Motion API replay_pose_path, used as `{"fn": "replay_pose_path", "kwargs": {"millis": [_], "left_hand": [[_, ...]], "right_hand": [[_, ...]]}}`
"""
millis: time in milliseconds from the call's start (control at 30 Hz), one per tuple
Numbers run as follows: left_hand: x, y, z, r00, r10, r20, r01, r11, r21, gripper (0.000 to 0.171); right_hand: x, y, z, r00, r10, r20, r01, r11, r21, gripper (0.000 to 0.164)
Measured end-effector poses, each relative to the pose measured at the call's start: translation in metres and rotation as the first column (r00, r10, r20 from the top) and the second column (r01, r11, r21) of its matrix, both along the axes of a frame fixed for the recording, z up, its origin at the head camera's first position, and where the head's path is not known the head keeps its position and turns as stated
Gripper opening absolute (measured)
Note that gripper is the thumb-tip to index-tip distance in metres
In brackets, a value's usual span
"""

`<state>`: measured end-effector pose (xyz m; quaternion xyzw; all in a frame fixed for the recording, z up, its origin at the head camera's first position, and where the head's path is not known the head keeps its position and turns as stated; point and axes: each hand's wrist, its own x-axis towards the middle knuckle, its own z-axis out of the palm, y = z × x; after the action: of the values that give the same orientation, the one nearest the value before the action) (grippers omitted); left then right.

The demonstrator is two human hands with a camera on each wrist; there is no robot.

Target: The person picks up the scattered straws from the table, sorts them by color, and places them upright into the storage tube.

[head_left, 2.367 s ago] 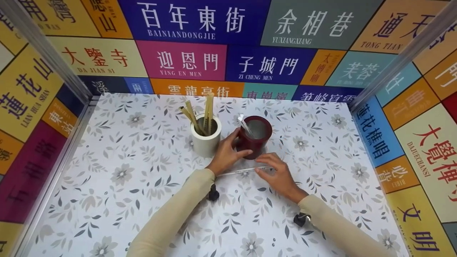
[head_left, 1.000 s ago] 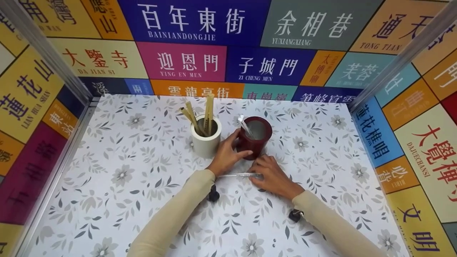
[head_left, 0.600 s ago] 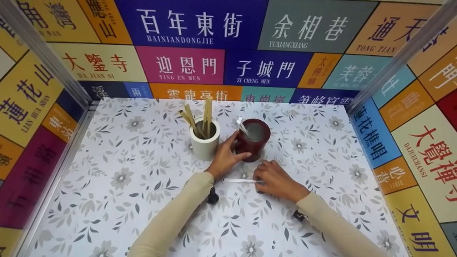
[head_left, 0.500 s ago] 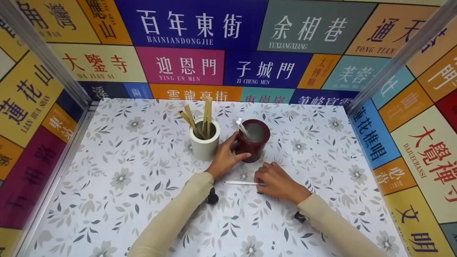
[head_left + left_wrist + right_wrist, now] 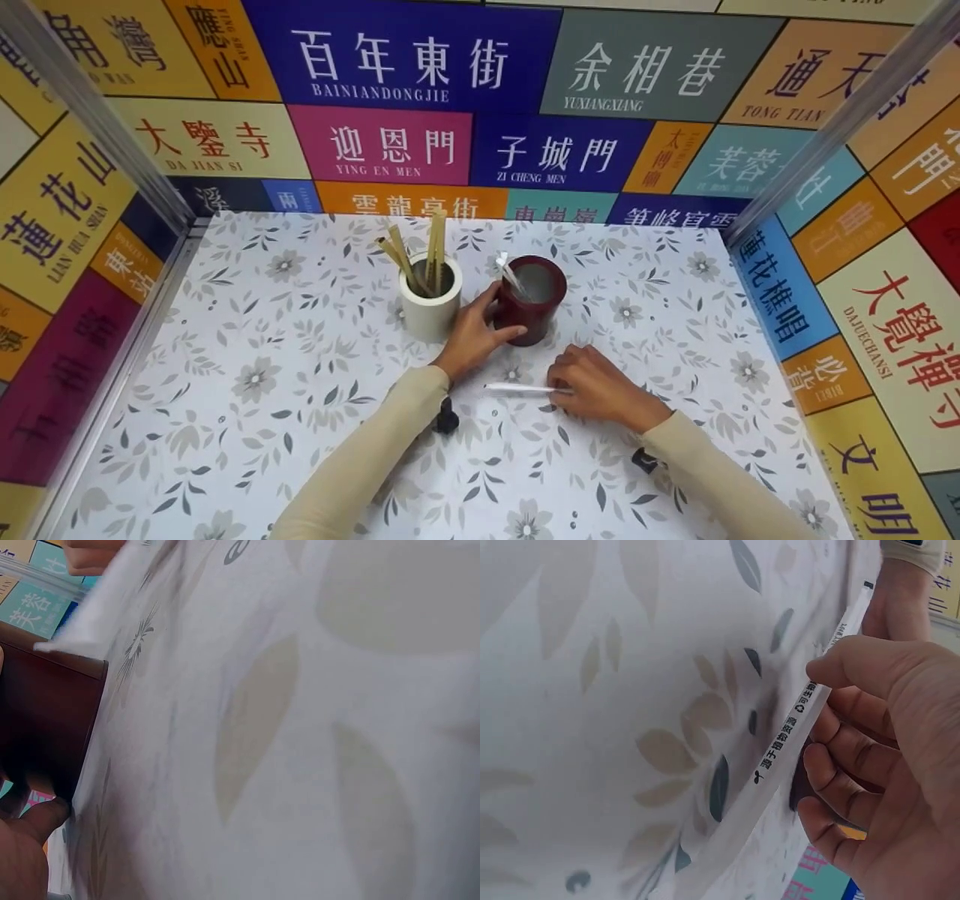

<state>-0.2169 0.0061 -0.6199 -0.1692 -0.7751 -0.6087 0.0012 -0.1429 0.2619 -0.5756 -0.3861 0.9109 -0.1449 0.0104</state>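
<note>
My left hand (image 5: 471, 337) grips the near left side of an upright dark red cup (image 5: 526, 319), thumb across its front. A white-wrapped piece (image 5: 512, 274) leans inside that cup at the left rim. Between thumb and fingers, my right hand (image 5: 592, 386) pinches a slim paper-wrapped straw (image 5: 521, 388) that points left, close over the cloth in front of the cup. Dark printed characters run along the wrapper (image 5: 784, 739) in the right wrist view. The left wrist view shows the cup (image 5: 49, 709), part of the left hand (image 5: 26, 851) and the wrapper's blurred end (image 5: 86, 630).
A cream-white cup (image 5: 431, 319) holding several tan flat sticks (image 5: 437, 244) stands just left of the left hand. White cloth with leaf and flower print (image 5: 255, 379) covers the table. Colourful sign panels (image 5: 382, 142) rise at the back and both sides.
My right hand, at first loosely spread beside the straw, now pinches it and has drawn it right and slightly toward me. My left hand stays on the dark red cup.
</note>
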Motion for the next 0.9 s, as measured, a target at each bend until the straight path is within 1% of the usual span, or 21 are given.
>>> {"fn": "replay_pose_path", "kwargs": {"millis": [233, 367, 467, 567, 633, 667, 767, 833, 867, 900], "left_hand": [[0.0, 0.0, -0.002, 1.0, -0.009, 0.007, 0.008, 0.998, 0.055, 0.097], [0.0, 0.0, -0.001, 1.0, -0.006, 0.005, 0.005, 0.999, 0.043, 0.097], [-0.001, 0.001, -0.001, 1.0, -0.002, -0.003, 0.002, 0.999, 0.032, 0.097], [-0.003, 0.001, -0.001, 0.999, -0.005, -0.033, 0.006, 0.999, 0.036, 0.093], [-0.004, 0.002, -0.002, 0.999, -0.014, -0.04, 0.016, 0.999, 0.047, 0.091], [-0.004, 0.002, -0.002, 0.999, -0.012, -0.041, 0.014, 0.999, 0.04, 0.09], [-0.004, 0.002, -0.004, 1.0, 0.008, -0.03, -0.008, 1.0, 0.003, 0.091], [-0.003, 0.002, -0.004, 1.0, 0.018, -0.02, -0.018, 1.0, 0.0, 0.093], [-0.002, 0.002, -0.004, 1.0, 0.018, -0.019, -0.018, 1.0, 0.005, 0.092], [-0.002, 0.002, -0.004, 1.0, 0.015, -0.016, -0.015, 1.0, 0.018, 0.093]], "right_hand": [[-0.003, 0.014, 0.022, 1.0, -0.022, -0.014, 0.021, 0.994, -0.109, 0.008], [-0.006, 0.018, 0.037, 1.0, -0.024, -0.02, 0.02, 0.986, -0.166, 0.01], [-0.011, 0.018, 0.049, 1.0, -0.028, 0.001, 0.028, 0.977, -0.211, 0.009], [-0.018, 0.016, 0.06, 1.0, -0.011, 0.026, 0.018, 0.963, -0.27, 0.007], [-0.023, 0.013, 0.068, 0.999, 0.013, 0.035, -0.001, 0.949, -0.315, 0.004], [-0.026, 0.011, 0.072, 0.999, 0.024, 0.041, -0.009, 0.942, -0.334, 0.004], [-0.034, 0.003, 0.086, 0.997, 0.059, 0.049, -0.035, 0.92, -0.39, 0.002], [-0.039, -0.004, 0.096, 0.996, 0.074, 0.055, -0.044, 0.904, -0.425, 0.004], [-0.042, -0.008, 0.101, 0.995, 0.081, 0.06, -0.046, 0.895, -0.444, 0.007], [-0.045, -0.011, 0.105, 0.994, 0.086, 0.07, -0.045, 0.885, -0.463, 0.007]]}}
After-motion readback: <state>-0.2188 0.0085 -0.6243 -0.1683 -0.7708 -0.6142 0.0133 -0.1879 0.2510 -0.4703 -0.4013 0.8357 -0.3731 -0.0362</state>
